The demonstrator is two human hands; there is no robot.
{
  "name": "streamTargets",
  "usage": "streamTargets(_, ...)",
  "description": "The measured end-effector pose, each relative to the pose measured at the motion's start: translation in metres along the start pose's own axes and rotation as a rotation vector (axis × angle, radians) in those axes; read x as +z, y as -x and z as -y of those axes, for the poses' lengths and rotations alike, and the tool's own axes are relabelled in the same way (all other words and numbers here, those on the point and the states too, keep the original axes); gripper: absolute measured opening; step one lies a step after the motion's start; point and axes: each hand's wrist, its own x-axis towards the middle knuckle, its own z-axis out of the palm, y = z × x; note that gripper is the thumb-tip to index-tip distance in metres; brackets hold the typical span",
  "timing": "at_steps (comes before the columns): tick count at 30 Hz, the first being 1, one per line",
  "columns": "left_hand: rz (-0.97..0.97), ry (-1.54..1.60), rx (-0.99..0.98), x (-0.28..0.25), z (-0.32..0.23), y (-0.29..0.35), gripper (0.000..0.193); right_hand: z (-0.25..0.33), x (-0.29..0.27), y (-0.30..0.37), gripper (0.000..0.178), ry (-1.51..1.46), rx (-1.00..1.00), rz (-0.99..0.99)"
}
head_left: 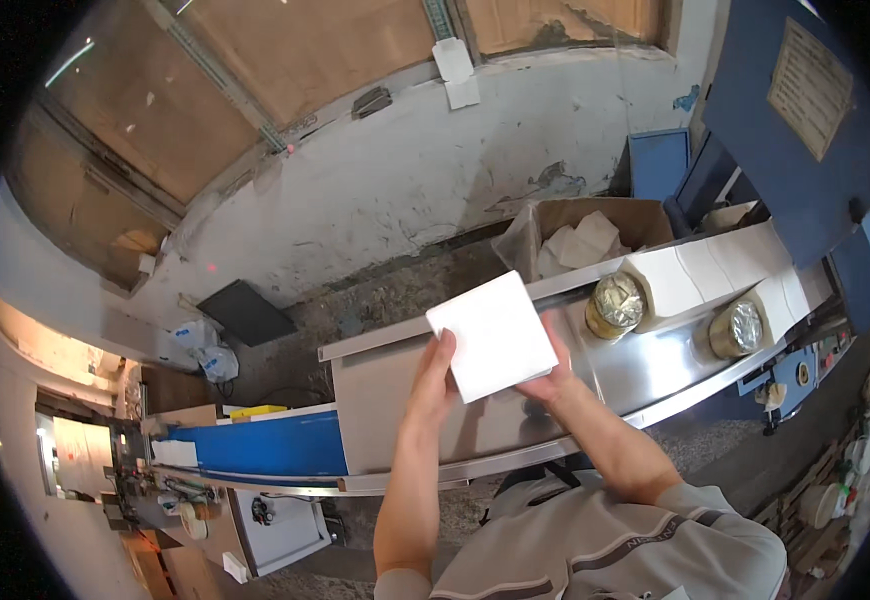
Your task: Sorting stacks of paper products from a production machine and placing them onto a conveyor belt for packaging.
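You have on a grey shirt [515, 545] with short sleeves [707, 500]. Dark stripes [610, 560] go across the front, and small pale letters [650, 541] sit on the stripe near your right side. Your arms [410, 500] are bare below the sleeves, and your left hand [432, 377] and right hand [555, 380] are bare too.

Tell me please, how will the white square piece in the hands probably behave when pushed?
The white square piece is probably fairly stiff, as it shows no sag between the left hand and right hand. Its flat, square shape suggests it would slide rather than roll.
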Motion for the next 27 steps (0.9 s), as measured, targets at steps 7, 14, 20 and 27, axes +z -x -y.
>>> streamTargets(7, 0.138, 0.205, -0.065, -0.008, 0.028, -0.009, 0.064, 0.032, 0.009, 0.017, 0.061, 0.552, 0.052, -0.315)
streamTargets(14, -0.002, -0.218, 0.091, -0.003, 0.041, -0.007, 0.074, 0.029, 0.015, 0.021, 0.067, 0.859, 0.101, -0.364)
streamTargets(20, -0.318, -0.959, 0.163, 0.007, 0.042, -0.002, 0.104, 0.016, -0.032, 0.032, 0.08, 1.592, -0.214, -0.541)
streamTargets(27, -0.097, -0.45, 0.118, 0.008, 0.056, 0.002, 0.089, 0.034, -0.041, 0.038, 0.044, 1.433, -0.227, -0.454)
